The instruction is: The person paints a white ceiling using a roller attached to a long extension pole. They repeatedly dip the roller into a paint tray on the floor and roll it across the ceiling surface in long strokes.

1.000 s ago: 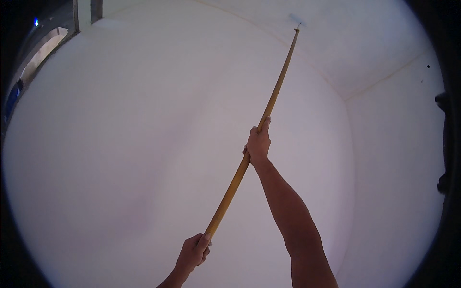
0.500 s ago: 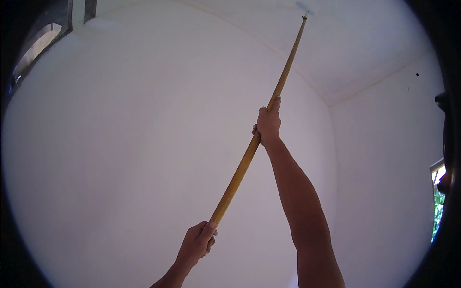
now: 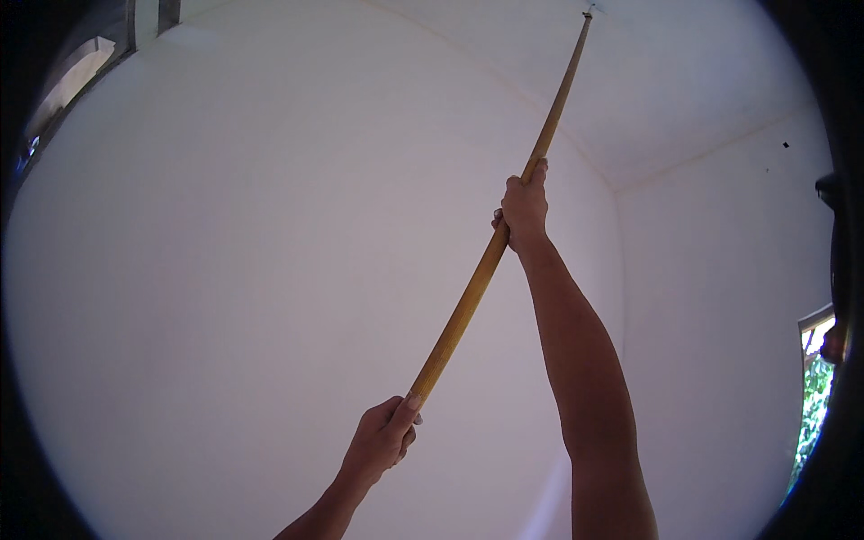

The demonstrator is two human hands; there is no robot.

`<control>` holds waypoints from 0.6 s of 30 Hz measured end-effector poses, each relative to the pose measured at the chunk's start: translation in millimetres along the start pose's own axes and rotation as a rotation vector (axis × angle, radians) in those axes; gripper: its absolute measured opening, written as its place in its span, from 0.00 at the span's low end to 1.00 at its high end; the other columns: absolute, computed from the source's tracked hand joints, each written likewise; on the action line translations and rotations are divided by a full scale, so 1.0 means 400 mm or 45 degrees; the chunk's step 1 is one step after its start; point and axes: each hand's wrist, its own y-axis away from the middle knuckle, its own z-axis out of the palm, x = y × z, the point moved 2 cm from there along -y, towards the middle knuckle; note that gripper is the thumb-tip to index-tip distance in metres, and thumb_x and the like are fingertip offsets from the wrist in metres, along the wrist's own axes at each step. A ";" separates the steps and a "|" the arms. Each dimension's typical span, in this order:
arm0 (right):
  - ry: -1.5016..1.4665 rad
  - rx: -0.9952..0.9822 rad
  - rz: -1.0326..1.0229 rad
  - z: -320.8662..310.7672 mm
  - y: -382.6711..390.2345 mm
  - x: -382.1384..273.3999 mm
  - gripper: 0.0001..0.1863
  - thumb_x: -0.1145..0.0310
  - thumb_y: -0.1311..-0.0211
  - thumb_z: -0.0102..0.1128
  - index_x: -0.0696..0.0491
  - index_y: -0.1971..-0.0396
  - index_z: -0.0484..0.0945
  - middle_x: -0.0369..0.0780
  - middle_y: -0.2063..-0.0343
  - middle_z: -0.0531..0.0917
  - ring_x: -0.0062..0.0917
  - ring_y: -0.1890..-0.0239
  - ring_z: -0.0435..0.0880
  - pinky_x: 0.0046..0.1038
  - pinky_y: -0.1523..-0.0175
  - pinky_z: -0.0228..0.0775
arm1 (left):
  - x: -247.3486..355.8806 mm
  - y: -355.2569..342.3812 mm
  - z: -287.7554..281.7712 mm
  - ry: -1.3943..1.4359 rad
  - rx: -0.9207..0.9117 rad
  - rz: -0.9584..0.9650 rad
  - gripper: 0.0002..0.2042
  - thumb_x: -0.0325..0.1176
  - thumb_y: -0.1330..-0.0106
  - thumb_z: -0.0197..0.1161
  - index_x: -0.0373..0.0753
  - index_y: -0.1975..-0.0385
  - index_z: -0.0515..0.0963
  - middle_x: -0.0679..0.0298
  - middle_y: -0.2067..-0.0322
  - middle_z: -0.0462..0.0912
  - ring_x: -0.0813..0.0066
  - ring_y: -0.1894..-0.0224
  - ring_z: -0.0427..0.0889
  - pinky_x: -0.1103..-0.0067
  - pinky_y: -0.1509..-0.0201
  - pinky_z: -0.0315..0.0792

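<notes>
A long yellow-brown wooden pole (image 3: 463,310) slants from the lower middle up to the ceiling at the upper right. My left hand (image 3: 385,438) is wrapped round its lower end. Farther up, my right hand (image 3: 525,205) grips the same pole, arm stretched high, with its thumb along the wood. At the pole's far tip sits what looks like a paint roller (image 3: 596,8), close to the pale ceiling (image 3: 693,81); it is small and faint at the top of the picture, so contact with the ceiling is hard to judge.
A plain pale wall (image 3: 243,270) fills the left and middle. Another wall (image 3: 702,333) meets it in a corner on the right. A window (image 3: 814,396) with greenery outside stands at the far right; a dark-framed opening (image 3: 85,76) is at the upper left.
Both hands and the pole have shifted up and to the right. The roller end has moved nearer the top edge of the picture, and less of it shows.
</notes>
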 end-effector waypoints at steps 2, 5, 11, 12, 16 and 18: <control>-0.014 0.001 0.015 -0.001 0.001 -0.001 0.41 0.68 0.27 0.44 0.35 0.19 0.36 0.43 0.68 0.76 0.26 0.82 0.77 0.32 0.78 0.79 | 0.003 -0.001 -0.002 -0.041 0.010 0.028 0.24 0.56 0.21 0.54 0.40 0.68 0.73 0.75 0.84 0.63 0.89 0.87 0.53 0.83 0.86 0.51; -0.014 -0.013 0.037 0.000 0.002 -0.002 0.42 0.68 0.27 0.44 0.35 0.19 0.36 0.42 0.68 0.74 0.25 0.82 0.75 0.32 0.78 0.78 | 0.000 -0.004 -0.005 -0.047 0.011 0.025 0.24 0.57 0.21 0.53 0.40 0.68 0.73 0.75 0.84 0.63 0.89 0.87 0.54 0.83 0.86 0.51; 0.063 0.054 -0.043 0.008 -0.004 0.001 0.42 0.70 0.28 0.44 0.37 0.19 0.38 0.44 0.71 0.79 0.29 0.83 0.80 0.32 0.80 0.80 | -0.015 -0.019 -0.005 -0.004 -0.001 0.010 0.25 0.59 0.21 0.51 0.40 0.68 0.73 0.75 0.84 0.62 0.89 0.87 0.53 0.84 0.86 0.50; 0.080 0.062 -0.052 0.012 -0.005 0.000 0.42 0.70 0.28 0.44 0.37 0.19 0.38 0.44 0.72 0.80 0.30 0.83 0.80 0.32 0.81 0.80 | -0.016 -0.019 -0.007 0.015 0.002 0.013 0.25 0.59 0.21 0.51 0.40 0.68 0.73 0.75 0.84 0.62 0.89 0.87 0.53 0.84 0.86 0.50; 0.089 0.040 0.026 0.020 -0.007 -0.002 0.43 0.69 0.29 0.45 0.37 0.19 0.38 0.46 0.65 0.79 0.27 0.83 0.77 0.33 0.80 0.78 | 0.004 -0.006 -0.015 0.038 -0.004 -0.014 0.25 0.59 0.21 0.51 0.41 0.68 0.73 0.76 0.85 0.61 0.89 0.87 0.53 0.84 0.86 0.51; 0.071 0.009 0.036 0.019 -0.006 -0.008 0.43 0.69 0.29 0.44 0.37 0.19 0.37 0.45 0.65 0.79 0.27 0.82 0.77 0.32 0.79 0.79 | 0.020 0.003 -0.015 0.023 0.045 -0.031 0.25 0.58 0.20 0.50 0.41 0.69 0.73 0.76 0.85 0.61 0.89 0.87 0.52 0.84 0.86 0.51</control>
